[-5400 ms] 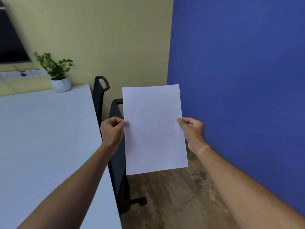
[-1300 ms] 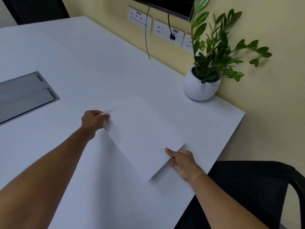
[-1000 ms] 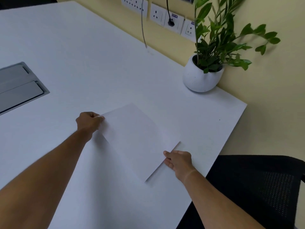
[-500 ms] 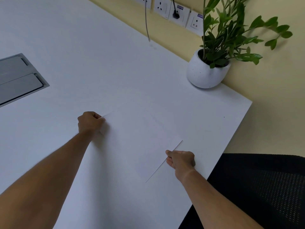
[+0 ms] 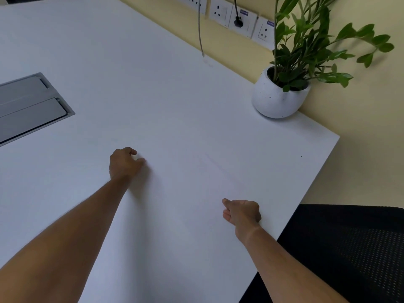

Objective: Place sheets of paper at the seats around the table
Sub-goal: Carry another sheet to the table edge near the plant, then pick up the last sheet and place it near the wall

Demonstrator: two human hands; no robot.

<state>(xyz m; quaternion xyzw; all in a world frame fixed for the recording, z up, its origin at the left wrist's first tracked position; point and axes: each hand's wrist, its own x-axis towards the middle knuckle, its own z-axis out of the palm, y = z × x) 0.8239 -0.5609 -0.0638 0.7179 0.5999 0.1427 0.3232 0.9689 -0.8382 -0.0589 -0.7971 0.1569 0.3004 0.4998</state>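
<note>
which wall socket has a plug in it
The middle socket of the three right of the hanging grey cable: a black plug sits in it. Its neighbours on either side, left and right, show bare holes.

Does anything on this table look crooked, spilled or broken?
Only mildly: the sheet lies flat between the left hand and right hand but askew to the table edge, and its outline is very faint. Nothing looks spilled or damaged; the plant pot stands upright.

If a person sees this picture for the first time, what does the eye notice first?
First, the left hand and right hand, resting low on the white table. Next the green plant in its round white pot at the far right corner, against the yellow wall.
</note>
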